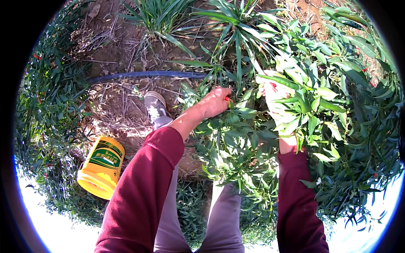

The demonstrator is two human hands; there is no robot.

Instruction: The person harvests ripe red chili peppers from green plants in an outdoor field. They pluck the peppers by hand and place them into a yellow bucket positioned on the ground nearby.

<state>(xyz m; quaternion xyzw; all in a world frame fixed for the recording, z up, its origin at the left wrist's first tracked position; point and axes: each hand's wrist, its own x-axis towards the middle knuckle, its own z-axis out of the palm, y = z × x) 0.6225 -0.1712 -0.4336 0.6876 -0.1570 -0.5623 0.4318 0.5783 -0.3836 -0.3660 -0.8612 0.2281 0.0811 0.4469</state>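
Observation:
My left hand [216,102] is in the pepper plant's lower leaves, its fingers curled around a red chili pepper [227,99], of which only a small part shows. To its right, my right hand [272,91] is among the leaves of a leafy pepper branch, in glaring sunlight. A long green chili pepper [280,81] crosses in front of its fingers, and more green chilies [331,105] hang on the same branch. Leaves cover much of this hand and wrist, so its grip is unclear.
A yellow plastic bucket [102,167] with a green printed label lies tipped on the ground at left. A dark irrigation hose [148,74] crosses the soil. Grass tufts [161,15] grow beyond it. Pepper plants [47,95] line the left side. My shoe [155,106] stands on dry straw.

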